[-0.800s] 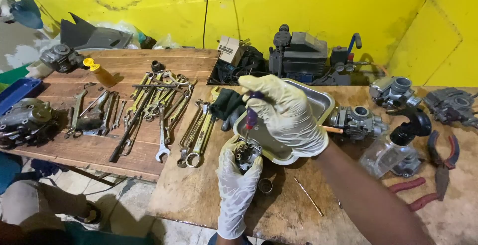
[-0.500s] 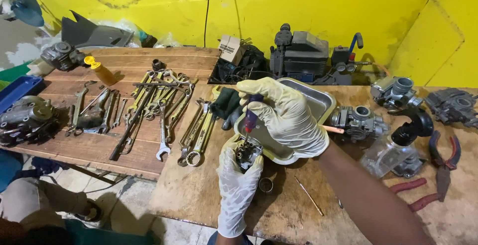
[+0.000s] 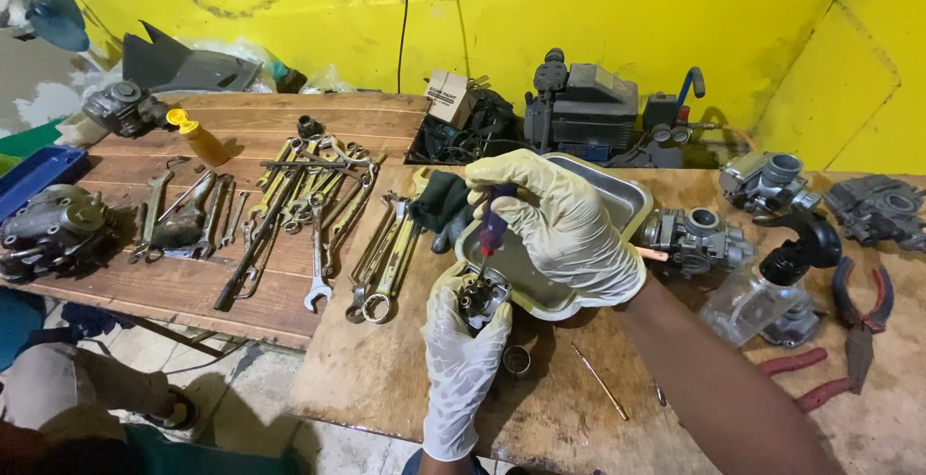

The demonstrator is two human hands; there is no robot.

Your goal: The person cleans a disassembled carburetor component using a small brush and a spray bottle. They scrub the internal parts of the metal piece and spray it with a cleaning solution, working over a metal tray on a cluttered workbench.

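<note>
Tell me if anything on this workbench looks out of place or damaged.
Nothing looks spilled or broken. The only oddity: a small metal ring and a thin metal rod lie loose on the wooden bench, near the gloved left hand holding a small metal carburettor part.

Both hands wear thin matt rubber gloves: white on the left hand point(image 3: 461, 354), cream on the right hand point(image 3: 564, 224). The screwdriver point(image 3: 493, 229) has a glossy translucent plastic handle. The carburettor body point(image 3: 482, 299) is dull cast metal. Behind it, the tray point(image 3: 617, 195) is smooth bright metal. The workbench point(image 3: 386, 369) is rough, stained wood. Left of the tray, the spanners point(image 3: 318, 234) are grey metal.
</note>
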